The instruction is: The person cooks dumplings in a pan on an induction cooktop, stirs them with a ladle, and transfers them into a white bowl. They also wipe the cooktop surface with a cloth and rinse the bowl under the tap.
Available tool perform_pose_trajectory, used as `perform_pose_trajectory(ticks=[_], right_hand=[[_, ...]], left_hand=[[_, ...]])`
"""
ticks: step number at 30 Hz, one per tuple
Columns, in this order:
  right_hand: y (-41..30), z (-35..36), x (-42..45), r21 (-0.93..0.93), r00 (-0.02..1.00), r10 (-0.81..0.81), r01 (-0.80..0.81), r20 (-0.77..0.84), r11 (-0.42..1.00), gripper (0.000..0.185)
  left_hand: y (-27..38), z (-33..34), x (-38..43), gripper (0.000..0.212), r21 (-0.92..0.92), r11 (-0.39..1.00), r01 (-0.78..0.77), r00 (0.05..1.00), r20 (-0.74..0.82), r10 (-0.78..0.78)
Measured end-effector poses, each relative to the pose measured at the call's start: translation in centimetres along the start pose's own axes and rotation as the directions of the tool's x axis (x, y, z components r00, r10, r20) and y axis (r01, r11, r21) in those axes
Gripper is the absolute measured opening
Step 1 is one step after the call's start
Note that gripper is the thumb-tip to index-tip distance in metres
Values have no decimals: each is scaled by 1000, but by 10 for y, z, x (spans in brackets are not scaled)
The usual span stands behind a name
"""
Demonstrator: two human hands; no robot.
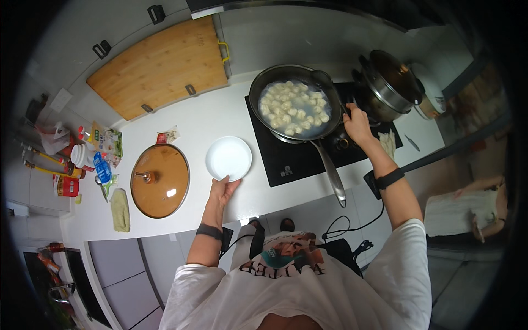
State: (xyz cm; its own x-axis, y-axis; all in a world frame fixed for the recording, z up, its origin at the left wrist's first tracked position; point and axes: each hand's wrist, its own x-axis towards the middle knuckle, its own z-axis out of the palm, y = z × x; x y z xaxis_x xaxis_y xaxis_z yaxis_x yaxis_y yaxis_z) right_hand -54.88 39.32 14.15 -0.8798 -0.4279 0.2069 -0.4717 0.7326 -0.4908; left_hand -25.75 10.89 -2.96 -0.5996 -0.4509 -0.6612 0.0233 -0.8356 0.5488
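My left hand point(224, 191) grips the near rim of a white bowl point(228, 156), thumb over the edge; whether the bowl rests on the counter or is slightly raised, I cannot tell. Nothing is visible inside it. On the black cooktop point(276, 165) stands a wok point(255, 88) with cloudy liquid and many dumplings point(284, 107) at the surface. Its long metal handle point(330, 175) points towards me. My right hand point(357, 123) is at the wok's right side, closed around the handle of a dark ladle-like utensil point(322, 79), whose head is over the wok's far right rim.
A glass lid point(160, 181) and a folded green cloth point(120, 210) lie left, near packets and jars point(82, 156). A wooden cutting board point(161, 66) leans on the wall. Right are stacked pots point(387, 86), a crumpled cloth point(387, 143) and a small knife point(412, 142). Another person's arm point(480, 185) shows far right.
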Motion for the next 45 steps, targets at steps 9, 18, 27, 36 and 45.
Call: perform_pose_trajectory(ticks=[9,18,27,36,45], right_hand=[[9,57,34,532,914,274,-399,301,747,24],[-23,51,27,649,651,127,-758,748,66,27],[-35,26,-9,650,659,75,-752,749,110,29],[-24,-11,-38,704,875,148,-463,462,539,27],[-40,-118,-70,-11,950,-199,208,241,978,33]], left_hand=[[2,-27,-18,63,50,998,45,999,-31,-43],[8,-44,-52,56,29,999,37,999,-20,-37],[4,-30,-52,20,49,999,9,1000,-12,-8],[-3,-23,-37,21,61,996,59,998,34,-61],[-2,-20,-32,24,80,992,100,995,19,-101]])
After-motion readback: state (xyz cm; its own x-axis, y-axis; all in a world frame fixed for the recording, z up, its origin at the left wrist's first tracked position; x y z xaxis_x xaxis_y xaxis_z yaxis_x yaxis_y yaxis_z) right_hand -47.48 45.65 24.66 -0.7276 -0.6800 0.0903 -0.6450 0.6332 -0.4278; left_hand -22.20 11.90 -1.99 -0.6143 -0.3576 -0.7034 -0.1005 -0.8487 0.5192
